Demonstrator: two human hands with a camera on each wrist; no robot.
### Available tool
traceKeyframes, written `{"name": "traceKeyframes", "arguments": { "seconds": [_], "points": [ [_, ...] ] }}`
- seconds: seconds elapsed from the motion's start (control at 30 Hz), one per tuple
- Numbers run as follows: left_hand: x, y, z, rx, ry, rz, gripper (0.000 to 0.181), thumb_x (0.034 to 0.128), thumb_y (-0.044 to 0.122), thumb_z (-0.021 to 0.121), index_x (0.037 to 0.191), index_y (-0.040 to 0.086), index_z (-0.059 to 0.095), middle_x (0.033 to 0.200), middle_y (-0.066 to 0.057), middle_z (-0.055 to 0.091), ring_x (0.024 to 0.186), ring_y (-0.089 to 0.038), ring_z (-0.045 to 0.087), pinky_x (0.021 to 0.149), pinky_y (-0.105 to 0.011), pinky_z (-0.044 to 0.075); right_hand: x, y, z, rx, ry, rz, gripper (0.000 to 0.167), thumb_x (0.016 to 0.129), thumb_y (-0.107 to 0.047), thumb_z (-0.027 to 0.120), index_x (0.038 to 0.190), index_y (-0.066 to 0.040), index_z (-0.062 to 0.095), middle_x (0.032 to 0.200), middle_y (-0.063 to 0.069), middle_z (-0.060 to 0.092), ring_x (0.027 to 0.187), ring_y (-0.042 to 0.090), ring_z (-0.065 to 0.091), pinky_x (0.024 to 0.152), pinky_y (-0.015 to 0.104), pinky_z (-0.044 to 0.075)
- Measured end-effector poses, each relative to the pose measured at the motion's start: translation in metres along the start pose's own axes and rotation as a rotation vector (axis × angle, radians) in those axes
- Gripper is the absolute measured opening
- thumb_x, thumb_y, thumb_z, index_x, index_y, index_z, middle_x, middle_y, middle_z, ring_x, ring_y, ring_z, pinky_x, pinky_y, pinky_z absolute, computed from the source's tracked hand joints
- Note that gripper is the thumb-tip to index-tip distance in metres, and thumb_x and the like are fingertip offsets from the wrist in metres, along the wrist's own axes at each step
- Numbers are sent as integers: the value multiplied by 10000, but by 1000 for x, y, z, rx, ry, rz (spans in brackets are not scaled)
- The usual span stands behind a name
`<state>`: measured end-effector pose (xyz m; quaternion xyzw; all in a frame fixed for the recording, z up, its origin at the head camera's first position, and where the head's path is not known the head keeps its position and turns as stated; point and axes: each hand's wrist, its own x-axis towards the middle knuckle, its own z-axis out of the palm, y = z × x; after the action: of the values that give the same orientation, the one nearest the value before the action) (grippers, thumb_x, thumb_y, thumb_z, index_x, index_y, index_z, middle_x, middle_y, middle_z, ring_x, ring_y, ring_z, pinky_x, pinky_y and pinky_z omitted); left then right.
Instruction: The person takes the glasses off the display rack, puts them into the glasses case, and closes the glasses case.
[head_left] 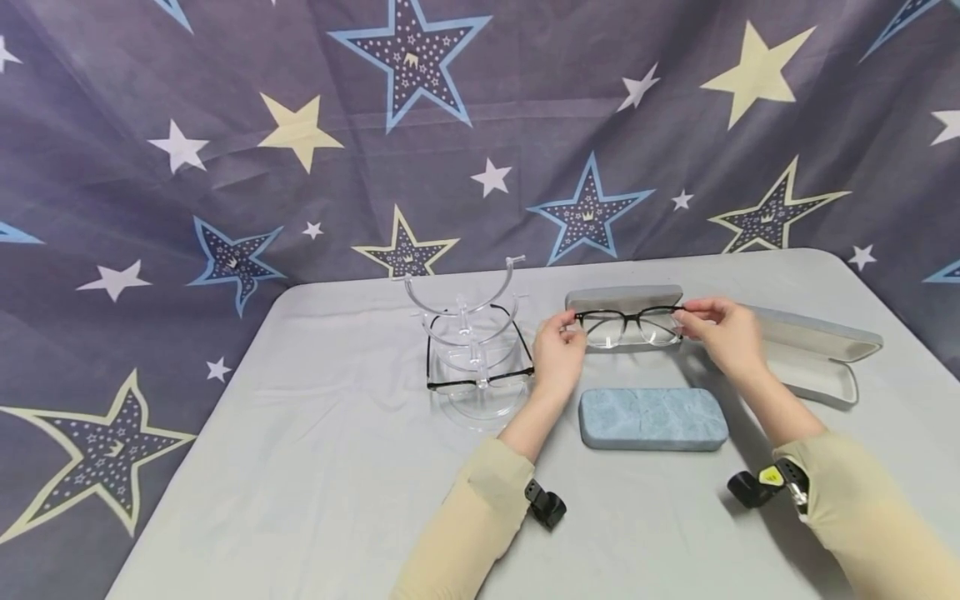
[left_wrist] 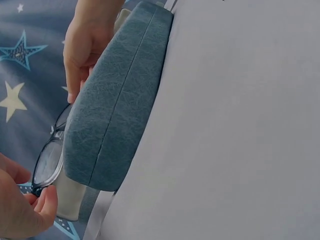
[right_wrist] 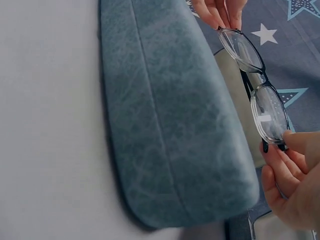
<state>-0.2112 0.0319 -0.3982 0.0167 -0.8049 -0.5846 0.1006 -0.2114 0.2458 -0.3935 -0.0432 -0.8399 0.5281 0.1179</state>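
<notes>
A pair of black-rimmed glasses is held up by both hands, its lenses facing the head camera. My left hand pinches the left end of the frame between thumb and fingers. At the other end, my right hand grips the frame near the hinge. Directly behind the glasses stands an open grey glasses case, its lower part mostly hidden by them. In the right wrist view the glasses appear beyond a blue marbled glasses case, with folded temples partly visible behind the lenses.
The shut blue case lies in front of the hands. A second open grey case sits to the right, partly behind the right hand. Left of the hands, a clear tiered display stand carries another black pair of glasses.
</notes>
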Motion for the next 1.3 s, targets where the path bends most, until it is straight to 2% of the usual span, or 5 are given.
{"name": "traceKeyframes", "arguments": {
  "seconds": [0.27,0.5,0.77,1.03,1.3],
  "points": [
    [0,1,2,29,-27,-19,407,813,99,585,1215,38,568,1144,-65,591,895,-123,623,758,-226,489,5,3,2,-20,-29,-2,309,876,-142,588,1073,95,572,677,-230,587,588,-72,597,583,180,520],
    [1,0,4,51,-36,-29,418,818,125,580,1225,37,559,1157,-89,598,932,-162,618,826,-280,481,5,3,3,-122,-44,-45,299,883,-82,548,1118,103,564,966,243,645,608,-129,544,583,109,479],
    [2,-4,9,82,-101,-53,457,845,144,580,1279,24,502,1211,-110,559,1039,-199,579,878,-297,469,3,3,5,-302,-76,-75,373,883,-132,553,1200,63,533,1099,238,611,930,387,611,748,380,467],
    [4,-6,10,140,-108,-17,482,839,162,574,1285,2,486,1239,-144,543,1128,-260,525,990,-344,387,2,3,8,-312,-114,-74,369,902,-80,492,1228,93,493,1153,262,571,978,406,591,801,467,459],
    [6,-5,12,182,-155,-47,489,852,173,555,1297,-8,470,1305,-173,493,1221,-298,449,1039,-361,334,5,6,9,-335,-166,-39,392,894,-17,428,1268,100,449,1181,259,557,977,373,598,597,164,399]
  ]
}}
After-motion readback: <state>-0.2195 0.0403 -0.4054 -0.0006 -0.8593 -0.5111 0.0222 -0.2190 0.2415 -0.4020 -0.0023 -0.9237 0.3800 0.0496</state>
